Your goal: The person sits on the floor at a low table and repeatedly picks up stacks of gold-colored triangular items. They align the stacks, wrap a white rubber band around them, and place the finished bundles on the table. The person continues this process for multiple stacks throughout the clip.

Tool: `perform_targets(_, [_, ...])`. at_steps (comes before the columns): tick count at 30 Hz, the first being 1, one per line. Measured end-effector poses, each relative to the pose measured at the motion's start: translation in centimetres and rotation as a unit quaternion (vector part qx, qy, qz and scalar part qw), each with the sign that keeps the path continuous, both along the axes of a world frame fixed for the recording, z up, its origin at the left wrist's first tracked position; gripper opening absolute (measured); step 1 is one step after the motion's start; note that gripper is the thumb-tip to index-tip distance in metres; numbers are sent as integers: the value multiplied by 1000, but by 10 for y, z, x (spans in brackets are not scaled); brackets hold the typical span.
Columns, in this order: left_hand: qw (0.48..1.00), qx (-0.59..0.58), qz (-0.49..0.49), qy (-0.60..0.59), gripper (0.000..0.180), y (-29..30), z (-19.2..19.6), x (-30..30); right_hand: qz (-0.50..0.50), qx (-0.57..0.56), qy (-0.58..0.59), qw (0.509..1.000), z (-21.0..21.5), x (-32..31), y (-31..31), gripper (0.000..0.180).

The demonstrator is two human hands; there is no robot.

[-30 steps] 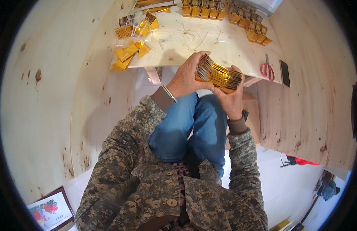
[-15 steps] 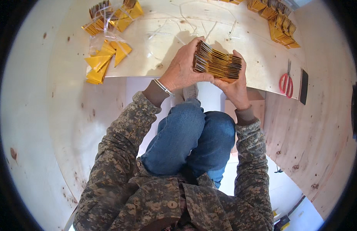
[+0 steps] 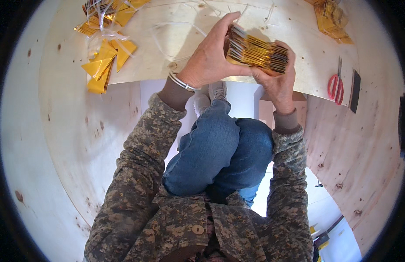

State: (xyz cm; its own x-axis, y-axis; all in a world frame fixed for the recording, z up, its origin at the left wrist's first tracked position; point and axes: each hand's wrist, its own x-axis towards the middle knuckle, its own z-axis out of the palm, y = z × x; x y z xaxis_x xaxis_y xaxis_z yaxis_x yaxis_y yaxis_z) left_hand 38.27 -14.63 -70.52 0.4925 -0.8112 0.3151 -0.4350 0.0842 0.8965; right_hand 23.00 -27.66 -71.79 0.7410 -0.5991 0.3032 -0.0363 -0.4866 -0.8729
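Observation:
Above the near edge of the wooden table, my two hands hold a thick stack of folded gold foil papers [image 3: 257, 51], its many thin edges facing up. My left hand [image 3: 210, 59] cups the left end, thumb along the near side and one finger stretched up past the far corner. Around the right end wraps my right hand [image 3: 279, 85], its fingers on the far right side and its thumb meeting the left thumb underneath. The underside of the stack is hidden.
Bundles of gold foil papers [image 3: 95, 27] with clear plastic strips lie at the left, near loose gold triangles [image 3: 100, 61]. More gold bundles [image 3: 330, 19] stand at the far right. Red-handled scissors [image 3: 335, 87] and a dark flat strip [image 3: 355, 91] lie by the right edge.
The stack and both hands have shifted up and right in view. My left hand has spread more, its finger now reaching above the stack. The table's contents have shifted in view too.

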Motion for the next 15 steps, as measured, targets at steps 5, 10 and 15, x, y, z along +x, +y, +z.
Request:
perform_targets(5, [996,41,-10,-83,106,8,-9,4,85,34,20,996,0,-4,-7,97])
perform_targets(10, [997,49,4,-58,103,6,-8,-6,87,16,2,996,1,-2,-10,99])
perform_targets(15, [999,32,-4,39,104,7,-2,-5,64,17,12,998,-1,-3,-6,96])
